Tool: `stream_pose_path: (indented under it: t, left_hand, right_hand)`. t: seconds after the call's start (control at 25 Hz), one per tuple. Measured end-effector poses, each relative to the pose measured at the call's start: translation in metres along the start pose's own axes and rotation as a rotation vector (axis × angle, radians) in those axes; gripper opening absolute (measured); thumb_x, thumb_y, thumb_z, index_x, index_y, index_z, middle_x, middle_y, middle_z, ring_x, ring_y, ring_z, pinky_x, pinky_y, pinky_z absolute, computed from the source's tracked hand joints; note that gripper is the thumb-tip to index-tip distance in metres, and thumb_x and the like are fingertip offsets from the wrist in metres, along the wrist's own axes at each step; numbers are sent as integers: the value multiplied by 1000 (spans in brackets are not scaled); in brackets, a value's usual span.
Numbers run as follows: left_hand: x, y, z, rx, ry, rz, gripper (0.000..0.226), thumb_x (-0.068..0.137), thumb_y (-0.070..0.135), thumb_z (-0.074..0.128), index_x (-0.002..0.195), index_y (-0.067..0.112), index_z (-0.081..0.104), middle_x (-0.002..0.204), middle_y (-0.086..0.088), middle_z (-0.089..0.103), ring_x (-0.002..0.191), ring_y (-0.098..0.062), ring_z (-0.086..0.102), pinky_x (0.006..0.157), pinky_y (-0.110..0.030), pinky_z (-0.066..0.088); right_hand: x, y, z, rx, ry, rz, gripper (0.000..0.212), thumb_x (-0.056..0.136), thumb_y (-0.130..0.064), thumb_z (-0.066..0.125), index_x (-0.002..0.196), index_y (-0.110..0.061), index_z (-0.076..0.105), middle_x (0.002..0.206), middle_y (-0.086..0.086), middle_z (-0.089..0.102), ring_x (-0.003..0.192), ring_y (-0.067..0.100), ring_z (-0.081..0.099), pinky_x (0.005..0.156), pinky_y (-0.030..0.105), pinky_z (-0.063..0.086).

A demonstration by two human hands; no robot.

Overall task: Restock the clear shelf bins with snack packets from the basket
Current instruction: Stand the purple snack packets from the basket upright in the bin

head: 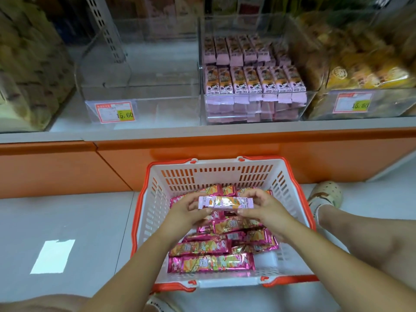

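**Hold:** both hands pinch one pale-pink packet (225, 202) by its ends, fingers curled. Left hand (186, 210) is at the 9 o'clock end, right hand (267, 212) at 3.

**Position:** level above the basket (216, 176), over loose magenta packets (211, 263).

**Reason (judged):** odd one sorted out; colour matches the pink-stock bin (254, 109) at 12 o'clock. The clear bin (144, 109) at 11 looks empty.

**Obscured:** fingertips behind pkt hidden. Price label (114, 112) print mostly illegible. Outer bins (33, 75) blurred.

Bright, even light falls from above with soft shadows; a white light patch (53, 256) lies on the floor (94, 212). The outer bins (364, 64) are blurred, and the shelf edge (202, 132) bows.
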State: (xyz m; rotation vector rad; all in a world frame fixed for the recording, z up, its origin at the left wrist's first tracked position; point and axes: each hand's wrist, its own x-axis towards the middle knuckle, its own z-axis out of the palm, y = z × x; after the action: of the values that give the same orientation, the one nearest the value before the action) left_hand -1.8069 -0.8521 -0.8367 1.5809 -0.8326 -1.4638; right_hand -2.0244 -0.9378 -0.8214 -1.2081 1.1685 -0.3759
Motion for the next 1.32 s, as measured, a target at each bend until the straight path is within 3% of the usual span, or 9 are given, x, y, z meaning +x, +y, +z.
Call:
stream_pose_path:
  t: [0.16, 0.36, 0.48, 0.68, 0.8, 0.92, 1.0, 1.2, 1.32]
  left_hand:
    - [3, 20, 11, -60, 0, 17, 45, 90, 7, 64, 132, 19, 52, 124, -2, 65, 101, -19, 69, 85, -34, 56]
    - [0, 60, 13, -68, 11, 83, 41, 90, 5, 62, 128, 20, 54, 115, -3, 69, 99, -21, 70, 84, -33, 57]
    - [-5, 94, 18, -3, 29, 189, 36, 91, 6, 61, 120, 28, 57, 102, 3, 73, 92, -17, 71, 80, -30, 58]
    - [3, 172, 10, 481, 300, 667, 40, 88, 20, 67, 117, 45, 56, 107, 27, 64, 98, 9, 59, 84, -15, 50]
    - [26, 217, -7, 784, 489, 907, 48, 89, 25, 65, 134, 32, 50, 131, 16, 52, 121, -1, 48, 104, -22, 39]
    - [52, 247, -21, 971, 499, 864, 62, 93, 35, 56, 149, 26, 29, 154, 8, 31, 140, -11, 30, 112, -25, 21]
    - [68, 252, -28, 976, 433, 819, 63, 95, 43, 48, 151, 33, 20, 155, 10, 28, 140, -12, 31, 112, -27, 25]
    - [82, 247, -39, 953, 399, 712, 62, 92, 60, 37, 148, 48, 13, 153, 23, 26, 137, -7, 36, 104, -32, 40]
    - [80, 249, -40, 939, 379, 714, 62, 92, 61, 36, 147, 51, 9, 153, 25, 24, 138, -7, 35, 105, -34, 41]
  right_hand:
    - [-8, -8, -5, -83, 45, -58, 30, 78, -9, 77, 102, -14, 59, 109, -6, 62, 92, 6, 62, 78, 25, 54]
    - [-15, -26, -9, -183, 90, -140, 29, 77, -22, 80, 96, -24, 59, 106, 0, 64, 96, 21, 63, 84, 38, 54]
    - [-21, -39, -5, -213, 120, -246, 33, 78, -26, 79, 103, -35, 60, 106, -9, 63, 100, 14, 60, 86, 31, 53]
    - [-29, -109, -14, -4, 347, -474, 26, 80, -21, 76, 99, -36, 66, 89, -18, 70, 84, -4, 63, 69, 14, 51]
    - [-12, -164, -44, 28, 560, -615, 24, 83, -24, 74, 104, -30, 65, 93, -15, 69, 88, -1, 63, 77, 19, 50]
    - [22, -216, -76, -225, 817, -644, 28, 86, -32, 70, 112, -25, 62, 110, -2, 65, 97, 14, 61, 80, 29, 47]
    - [46, -245, -89, -393, 925, -600, 37, 88, -33, 66, 121, -19, 60, 115, 2, 63, 102, 20, 60, 83, 31, 48]
    - [117, -274, -98, -730, 956, -512, 29, 93, -22, 60, 120, -12, 59, 108, 13, 66, 90, 30, 64, 69, 27, 44]
    - [142, -277, -99, -680, 909, -425, 29, 93, -24, 60, 120, -12, 61, 118, 11, 62, 93, 26, 62, 72, 29, 47]
